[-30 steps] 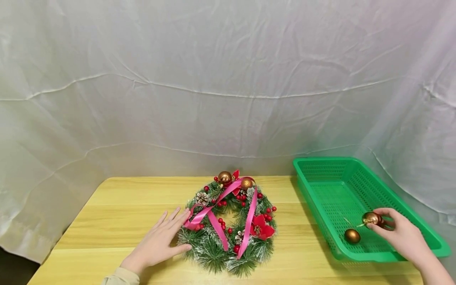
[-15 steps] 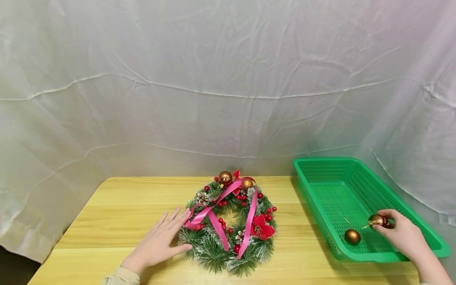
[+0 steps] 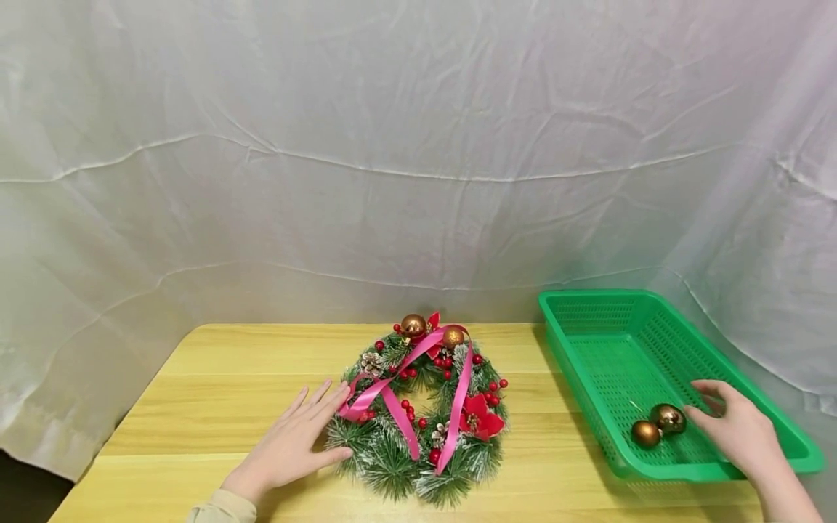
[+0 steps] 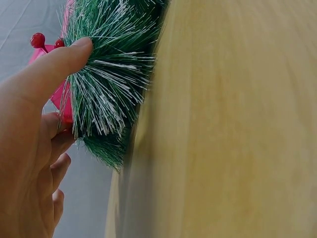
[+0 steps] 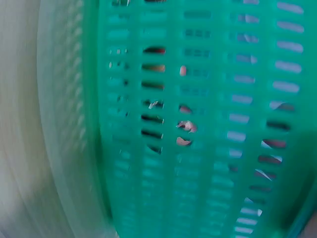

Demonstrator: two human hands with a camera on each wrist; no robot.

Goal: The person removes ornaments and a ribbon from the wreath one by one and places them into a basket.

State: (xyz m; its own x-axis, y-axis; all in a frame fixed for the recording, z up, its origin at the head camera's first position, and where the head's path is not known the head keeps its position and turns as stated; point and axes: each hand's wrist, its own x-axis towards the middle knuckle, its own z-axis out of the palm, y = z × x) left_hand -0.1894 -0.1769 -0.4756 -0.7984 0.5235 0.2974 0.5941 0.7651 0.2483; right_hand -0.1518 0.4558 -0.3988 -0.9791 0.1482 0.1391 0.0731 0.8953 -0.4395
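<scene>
My left hand [image 3: 294,443] rests at the left edge of a green Christmas wreath [image 3: 386,457], fingers fairly straight and thumb spread. In the left wrist view, the thumb [image 4: 64,62] touches the frosted needles and the fingertips reach the pink ribbon [image 4: 62,101]. The wreath carries red berries, pine cones, red flowers and two copper baubles. Over the green basket [image 3: 621,461], my right hand [image 3: 742,428] has thumb and forefinger apart, with nothing seen held. Just left of it, a shiny brown bauble [image 3: 668,418] lies beside a matte copper bauble [image 3: 646,434] on the basket floor.
The basket stands at the right of the wooden table [image 3: 248,378], its perforated wall [image 5: 198,163] filling the blurred right wrist view. A grey-white cloth [image 3: 418,181] hangs behind and along the sides.
My right hand has let go of the shiny brown bauble, which now lies against the other one in the basket. The left hand and wreath have stayed put.
</scene>
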